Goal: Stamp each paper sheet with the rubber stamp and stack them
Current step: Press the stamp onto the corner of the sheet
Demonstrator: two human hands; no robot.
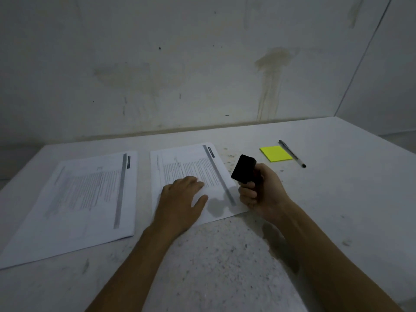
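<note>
While pressing flat, fingers spread, on centre paper sheet (191, 174), left hand (182, 199), right hand (261, 188) just right, fingers clamped round black rubber stamp (243, 168) held tilted above sheet's right edge, second paper stack (85, 199) left.

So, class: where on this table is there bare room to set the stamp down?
Bare table lies right of the right hand, below the sticky notes and pen. The near edge between the forearms is free too. The left is crowded: both paper sheets, left hand.
</note>
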